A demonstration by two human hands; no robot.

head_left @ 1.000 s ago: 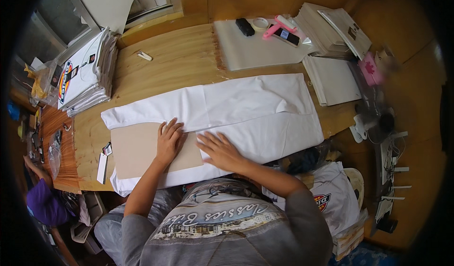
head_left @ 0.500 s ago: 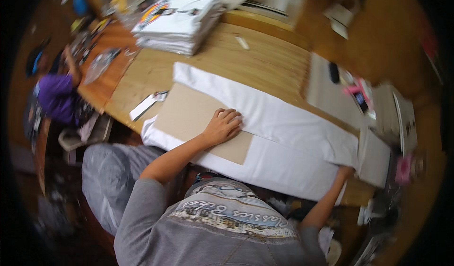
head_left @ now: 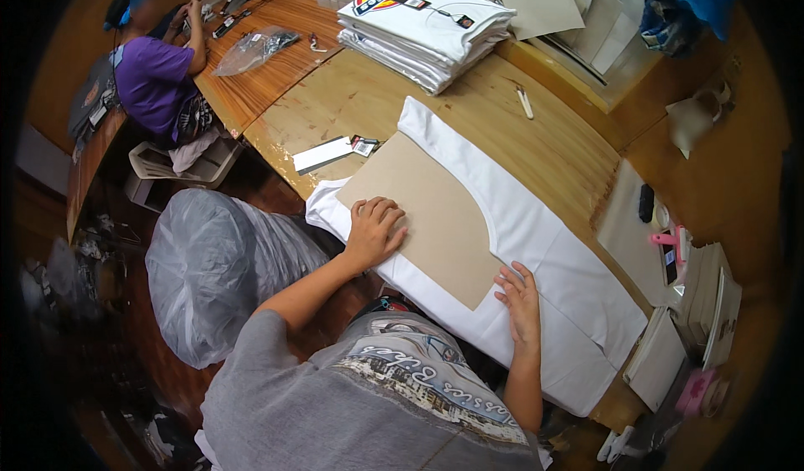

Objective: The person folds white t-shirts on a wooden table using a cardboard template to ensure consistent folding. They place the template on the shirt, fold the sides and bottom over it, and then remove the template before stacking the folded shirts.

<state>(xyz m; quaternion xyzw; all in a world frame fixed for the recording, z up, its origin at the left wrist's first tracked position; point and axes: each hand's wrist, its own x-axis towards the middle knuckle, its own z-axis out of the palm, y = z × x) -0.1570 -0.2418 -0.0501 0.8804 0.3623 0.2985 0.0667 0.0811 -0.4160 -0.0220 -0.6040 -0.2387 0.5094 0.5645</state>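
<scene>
A white T-shirt lies partly folded along the near side of the table, its cloth stretching toward the right. On top of it rests a flat beige cardboard sheet, whose far edge runs under a curved fold of the cloth. My left hand lies on the cardboard's near left part with fingers spread. Beside the cardboard's near right corner, my right hand is open over the shirt, its fingers slightly bent and holding nothing.
A stack of folded white shirts stands at the far side. White tags lie left of the cardboard. Cardboard sheets and a pink-handled tool are at the right. A grey plastic-wrapped bundle stands left; a person in purple sits beyond.
My right hand has come from the shirt's far right end to beside the cardboard. My left hand has shifted to the cardboard's near left edge. The whole view has turned.
</scene>
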